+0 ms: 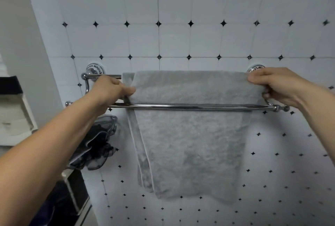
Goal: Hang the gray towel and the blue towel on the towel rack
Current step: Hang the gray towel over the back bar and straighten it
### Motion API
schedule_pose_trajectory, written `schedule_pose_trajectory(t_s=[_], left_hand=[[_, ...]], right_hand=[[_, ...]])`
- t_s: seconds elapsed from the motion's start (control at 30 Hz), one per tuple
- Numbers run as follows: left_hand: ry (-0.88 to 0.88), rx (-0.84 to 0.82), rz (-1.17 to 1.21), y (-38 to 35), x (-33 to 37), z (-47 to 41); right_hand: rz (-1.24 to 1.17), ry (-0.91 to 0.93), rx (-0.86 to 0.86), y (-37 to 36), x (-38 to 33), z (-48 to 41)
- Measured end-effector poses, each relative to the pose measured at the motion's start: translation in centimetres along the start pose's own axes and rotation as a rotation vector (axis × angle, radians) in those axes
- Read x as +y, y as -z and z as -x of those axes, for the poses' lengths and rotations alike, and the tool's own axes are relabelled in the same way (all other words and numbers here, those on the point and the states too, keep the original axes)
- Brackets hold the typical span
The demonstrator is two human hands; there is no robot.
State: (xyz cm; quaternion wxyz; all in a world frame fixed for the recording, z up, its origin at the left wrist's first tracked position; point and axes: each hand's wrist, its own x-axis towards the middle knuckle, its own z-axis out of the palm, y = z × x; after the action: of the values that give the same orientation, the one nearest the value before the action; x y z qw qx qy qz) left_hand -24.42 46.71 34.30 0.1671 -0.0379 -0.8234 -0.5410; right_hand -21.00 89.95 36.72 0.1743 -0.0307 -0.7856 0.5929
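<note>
The gray towel (190,135) is draped over the back bar of a chrome double-bar towel rack (181,106) on the tiled wall and hangs down behind the front bar. My left hand (112,89) pinches the towel's upper left edge. My right hand (275,84) pinches its upper right corner near the right wall mount. Both hands sit between the two bars. No blue towel is in view.
A dark lacy fabric item (97,144) hangs below the rack's left end. White shelves (16,113) stand at the left, with a dark cabinet (72,198) under them. The wall has white tiles with black diamond marks.
</note>
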Motion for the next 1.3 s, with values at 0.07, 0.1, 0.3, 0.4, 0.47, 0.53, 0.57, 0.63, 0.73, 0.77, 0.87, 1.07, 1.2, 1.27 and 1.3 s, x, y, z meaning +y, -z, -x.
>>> schedule_pose_trajectory(t_s=[0.07,0.1,0.3,0.4,0.47,0.53,0.57,0.63,0.73,0.77,0.87,1.07,1.2,1.27,1.3], left_hand=[[-0.013,0.013,0.047,-0.3,0.3,0.1],[0.0,0.013,0.069,-0.5,0.4,0.0],[0.066,0.071,0.246,-2.5,1.8,-0.8],[0.086,0.16,0.283,-3.2,2.6,-1.3],[0.12,0.194,0.192,-3.2,2.8,-1.8],[0.148,0.27,-0.026,-2.9,2.7,-2.1],[0.147,0.3,-0.15,-2.8,2.8,-1.8],[0.071,0.316,-0.272,-2.7,2.9,-1.6],[-0.017,0.302,-0.209,-2.8,3.0,-2.1],[-0.018,0.302,-0.161,-2.9,3.0,-2.3],[-0.016,0.279,-0.042,-3.1,2.8,-2.8],[0.021,0.22,0.026,-2.6,2.7,-3.6],[0.031,0.255,0.023,-1.1,2.4,-4.1],[0.027,0.266,-0.006,-1.1,2.2,-4.0],[0.027,0.282,-0.023,-1.1,2.1,-4.0]], right_hand=[[-0.009,-0.017,0.086,-0.5,-0.1,-0.4],[-0.019,-0.025,0.109,-0.7,-0.3,-0.6],[-0.24,-0.09,0.084,-2.4,-0.6,-1.2],[-0.261,-0.053,0.042,-3.2,-0.9,-1.3],[-0.296,-0.047,0.058,-3.1,-1.2,-1.3],[-0.354,-0.103,0.056,-2.7,-1.0,-1.2],[-0.371,-0.149,0.064,-2.5,-0.7,-1.1],[-0.386,-0.213,0.105,-2.2,-0.1,-1.2],[-0.413,-0.235,0.096,-2.4,0.0,-1.2],[-0.429,-0.244,0.073,-2.7,-0.3,-1.0],[-0.53,-0.275,-0.019,-3.4,-1.1,-0.8],[-0.39,-0.163,0.088,-4.0,-1.9,-0.9],[0.078,0.041,0.414,-1.8,-2.4,-1.1],[0.258,0.051,0.426,-1.4,-2.1,-1.2],[0.352,0.06,0.441,-1.3,-1.9,-1.1]])
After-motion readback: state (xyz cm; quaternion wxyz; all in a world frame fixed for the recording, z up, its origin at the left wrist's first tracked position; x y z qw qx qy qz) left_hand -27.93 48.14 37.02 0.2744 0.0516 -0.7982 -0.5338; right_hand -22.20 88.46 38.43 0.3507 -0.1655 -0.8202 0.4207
